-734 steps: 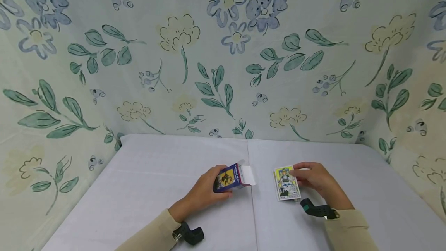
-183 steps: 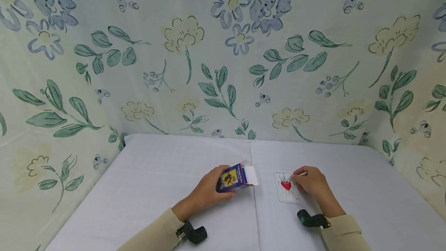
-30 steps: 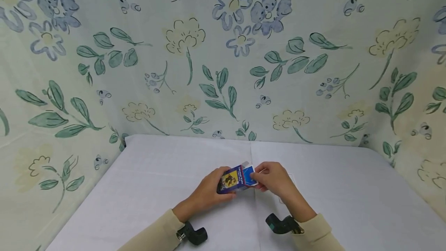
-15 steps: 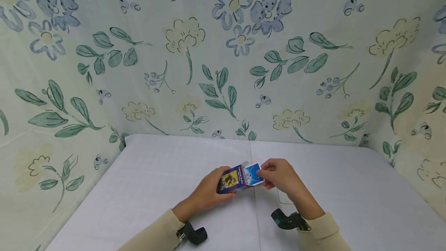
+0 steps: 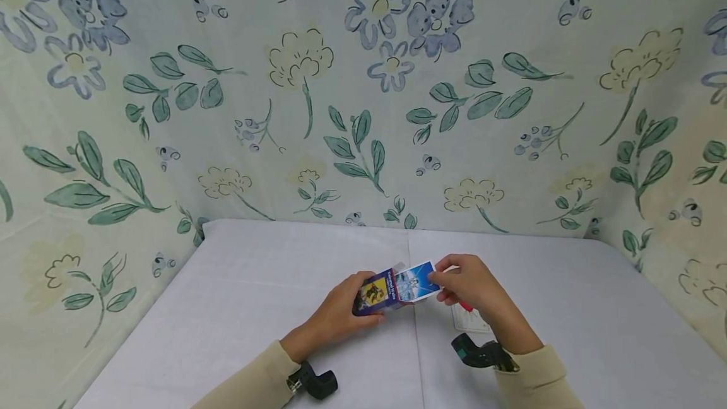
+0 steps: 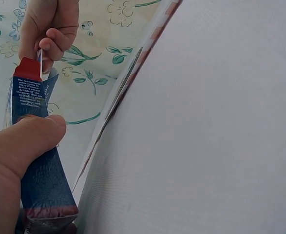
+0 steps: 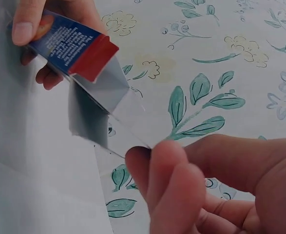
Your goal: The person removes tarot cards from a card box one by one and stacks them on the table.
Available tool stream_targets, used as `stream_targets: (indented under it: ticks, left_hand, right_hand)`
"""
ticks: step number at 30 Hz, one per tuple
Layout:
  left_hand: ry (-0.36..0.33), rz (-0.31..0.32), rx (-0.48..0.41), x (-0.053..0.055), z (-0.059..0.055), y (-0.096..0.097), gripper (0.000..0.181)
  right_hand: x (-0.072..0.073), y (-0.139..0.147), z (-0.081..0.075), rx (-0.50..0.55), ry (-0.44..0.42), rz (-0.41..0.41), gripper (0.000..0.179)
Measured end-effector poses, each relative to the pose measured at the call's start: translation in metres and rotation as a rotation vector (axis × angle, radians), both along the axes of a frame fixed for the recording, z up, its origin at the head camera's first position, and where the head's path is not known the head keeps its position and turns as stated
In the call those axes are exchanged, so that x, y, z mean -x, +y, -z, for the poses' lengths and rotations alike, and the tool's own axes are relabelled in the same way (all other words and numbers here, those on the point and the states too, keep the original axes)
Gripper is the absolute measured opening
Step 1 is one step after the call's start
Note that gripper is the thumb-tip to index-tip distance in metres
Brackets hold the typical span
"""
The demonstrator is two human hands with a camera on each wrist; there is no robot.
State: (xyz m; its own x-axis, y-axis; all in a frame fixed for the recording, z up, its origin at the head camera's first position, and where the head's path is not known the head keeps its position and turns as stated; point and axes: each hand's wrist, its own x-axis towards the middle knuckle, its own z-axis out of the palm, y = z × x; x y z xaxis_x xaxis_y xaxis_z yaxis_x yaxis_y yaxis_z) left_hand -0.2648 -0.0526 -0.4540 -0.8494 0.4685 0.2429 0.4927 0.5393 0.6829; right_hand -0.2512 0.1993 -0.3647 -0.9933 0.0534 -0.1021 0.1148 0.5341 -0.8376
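Observation:
My left hand grips a blue tarot card box, its opening tilted toward the right. In the left wrist view the thumb lies along the narrow printed side of the box. My right hand pinches the end of a blue tarot card with a white border. Much of that card sticks out of the box; its other end is hidden inside. Below the right hand a pale tarot card with a red heart lies on the table, partly covered by the hand. An open flap hangs at the box's mouth.
A white cloth with a crease down the middle covers the table. Behind it and at both sides hangs a floral curtain. Each wrist carries a black camera.
Over the last second my right hand has moved right and slightly up, drawing the blue card farther out of the box. More of the heart card shows. My left hand stays in place.

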Motion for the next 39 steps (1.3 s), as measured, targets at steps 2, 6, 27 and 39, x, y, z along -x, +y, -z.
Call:
stream_targets:
  ticks: [2,6,27,39]
  left_hand:
    - [-0.002,0.002,0.001,0.0,0.0,0.0,0.08]
    - [-0.012,0.002,-0.003,0.0,-0.001,0.0,0.08]
    - [-0.012,-0.004,-0.001,0.0,0.0,0.0,0.08]
    - [-0.017,-0.007,0.002,0.001,0.001,0.001,0.081]
  right_hand:
    - [-0.001,0.002,-0.002,0.012,-0.007,-0.001,0.029]
    - [-0.001,0.007,-0.004,0.027,-0.015,-0.007,0.03]
    - [0.001,0.035,-0.013,0.039,0.024,-0.019,0.033]
    - [-0.001,0.047,-0.019,0.068,0.02,-0.004,0.036]
